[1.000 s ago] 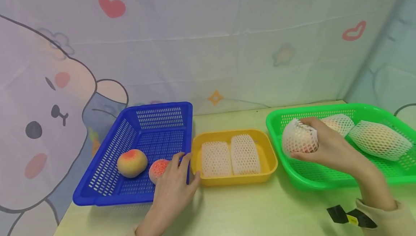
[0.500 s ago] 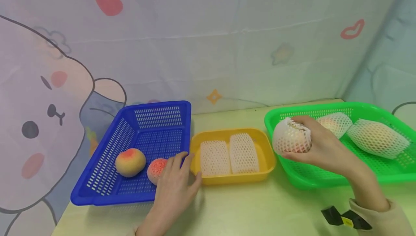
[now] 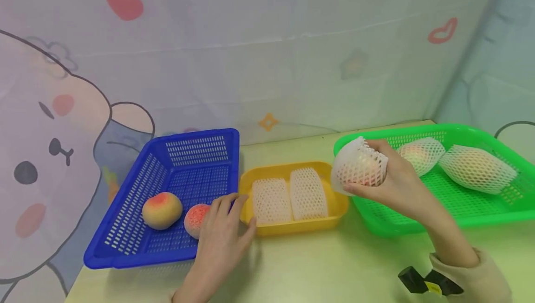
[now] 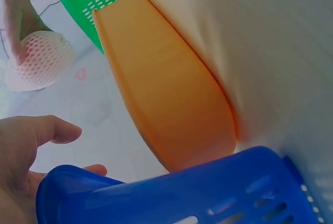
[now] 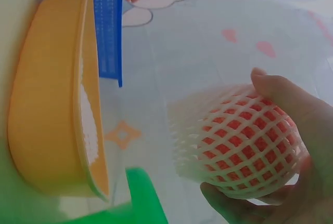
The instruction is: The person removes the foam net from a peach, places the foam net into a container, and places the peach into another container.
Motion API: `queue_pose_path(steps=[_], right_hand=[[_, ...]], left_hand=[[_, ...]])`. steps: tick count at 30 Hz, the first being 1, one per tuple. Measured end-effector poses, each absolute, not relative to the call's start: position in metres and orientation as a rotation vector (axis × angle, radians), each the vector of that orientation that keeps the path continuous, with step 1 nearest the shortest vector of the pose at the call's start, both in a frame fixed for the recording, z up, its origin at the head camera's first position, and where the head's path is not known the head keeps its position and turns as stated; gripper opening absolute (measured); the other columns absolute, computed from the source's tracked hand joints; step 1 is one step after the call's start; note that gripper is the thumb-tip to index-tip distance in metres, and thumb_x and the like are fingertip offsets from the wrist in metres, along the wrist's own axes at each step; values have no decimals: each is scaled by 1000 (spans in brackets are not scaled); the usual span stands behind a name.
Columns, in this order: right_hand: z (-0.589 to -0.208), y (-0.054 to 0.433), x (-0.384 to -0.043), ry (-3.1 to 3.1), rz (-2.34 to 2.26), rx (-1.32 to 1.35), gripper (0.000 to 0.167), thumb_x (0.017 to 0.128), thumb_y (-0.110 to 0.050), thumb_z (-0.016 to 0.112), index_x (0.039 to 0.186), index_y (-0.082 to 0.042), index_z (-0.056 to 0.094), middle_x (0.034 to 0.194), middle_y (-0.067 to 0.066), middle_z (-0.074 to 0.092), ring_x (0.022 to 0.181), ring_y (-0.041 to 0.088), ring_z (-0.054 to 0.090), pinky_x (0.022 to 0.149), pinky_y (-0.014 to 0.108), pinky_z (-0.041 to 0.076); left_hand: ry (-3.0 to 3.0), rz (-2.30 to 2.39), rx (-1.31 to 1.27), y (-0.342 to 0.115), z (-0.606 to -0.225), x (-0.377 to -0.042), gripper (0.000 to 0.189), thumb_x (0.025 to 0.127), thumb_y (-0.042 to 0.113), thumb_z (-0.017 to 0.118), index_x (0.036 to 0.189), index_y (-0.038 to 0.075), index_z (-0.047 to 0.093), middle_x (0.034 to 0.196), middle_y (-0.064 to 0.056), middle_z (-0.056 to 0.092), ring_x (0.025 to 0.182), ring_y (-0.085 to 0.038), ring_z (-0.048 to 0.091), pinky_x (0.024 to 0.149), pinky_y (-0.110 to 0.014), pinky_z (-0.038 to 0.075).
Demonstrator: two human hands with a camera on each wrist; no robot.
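In the head view, my right hand (image 3: 399, 182) grips a peach in a white foam net sleeve (image 3: 360, 166) above the left end of the green basket (image 3: 397, 228). Red skin shows through the mesh of the netted peach (image 5: 250, 146) in the right wrist view, with thumb and fingers around it. My left hand (image 3: 223, 233) rests at the right rim of the blue basket (image 3: 138, 261), its fingers loosely bent, beside a red-speckled peach (image 3: 195, 220) that it partly covers. Another peach (image 3: 162, 210), yellow with a red top, lies to the left in that basket.
Between the baskets stands a yellow tray (image 3: 292, 228) with two flat white foam net sleeves (image 3: 271, 201) in it. Two netted fruits, one rounder (image 3: 422, 156) and one longer (image 3: 476, 168), lie in the green basket. A printed cloth (image 3: 251, 61) hangs behind the table.
My right hand has carried the netted peach leftward and a little up, from inside the green basket to over its left rim. The left hand stays at the blue basket. The head view has shifted slightly.
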State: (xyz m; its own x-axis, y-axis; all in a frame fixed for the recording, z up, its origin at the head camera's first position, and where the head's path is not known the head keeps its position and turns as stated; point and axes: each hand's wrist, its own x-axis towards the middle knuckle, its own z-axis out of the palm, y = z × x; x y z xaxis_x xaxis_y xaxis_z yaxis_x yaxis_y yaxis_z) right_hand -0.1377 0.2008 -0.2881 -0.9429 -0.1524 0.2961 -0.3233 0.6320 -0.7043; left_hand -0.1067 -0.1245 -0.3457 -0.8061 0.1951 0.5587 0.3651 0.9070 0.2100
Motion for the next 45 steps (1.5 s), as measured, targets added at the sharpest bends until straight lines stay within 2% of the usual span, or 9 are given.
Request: queue_pose_path(steps=[9,13,21,28,36,40,45], right_hand=[[-289,185,-134,-2601,1399,407,78,74,-28,83,134,-14,34,120,13,56,95,24,62,67,27,56],[-292,180,-133,-2579,1460,420,77,76,-25,81,135,-14,34,121,12,55,97,22,62,70,27,56],[-296,169,-130,-2493,1634,492,72,80,-16,77,136,-9,32,120,15,55,96,8,62,74,26,56],[-299,161,-129,-2370,1887,504,75,83,-10,71,144,-11,26,125,16,50,101,9,61,79,26,57],[-301,153,-125,-2322,2017,511,66,85,-12,69,141,-11,33,122,6,52,103,9,61,82,24,55],[-302,149,-123,-2312,2075,506,63,85,-13,69,138,-10,33,124,9,51,103,12,61,82,26,55],[-304,145,-122,-2305,2109,517,69,86,-14,69,142,-10,29,128,14,48,107,13,59,85,26,54]], left_hand=[[-2446,-455,-513,-114,-339,-111,40,79,20,73,116,7,64,112,-12,65,106,-29,59,89,-44,52],[-2415,-500,-557,-107,-339,-112,39,79,20,72,115,7,65,111,-11,65,103,-27,59,84,-41,53],[-2411,-648,-636,-95,-336,-116,36,83,18,70,117,8,64,109,-7,66,101,-23,62,81,-38,55],[-2450,-759,-666,-85,-334,-116,36,85,19,69,118,9,63,111,-6,66,105,-21,62,86,-37,54],[-2432,-1007,-745,-77,-333,-116,27,87,13,67,113,7,66,108,-5,67,93,-17,64,78,-28,55],[-2405,-1071,-770,-75,-334,-116,21,88,12,67,108,8,68,106,-5,68,94,-17,63,77,-28,56],[-2389,-1196,-790,-74,-335,-118,16,89,13,66,104,12,69,104,-3,67,92,-15,63,76,-28,56]])
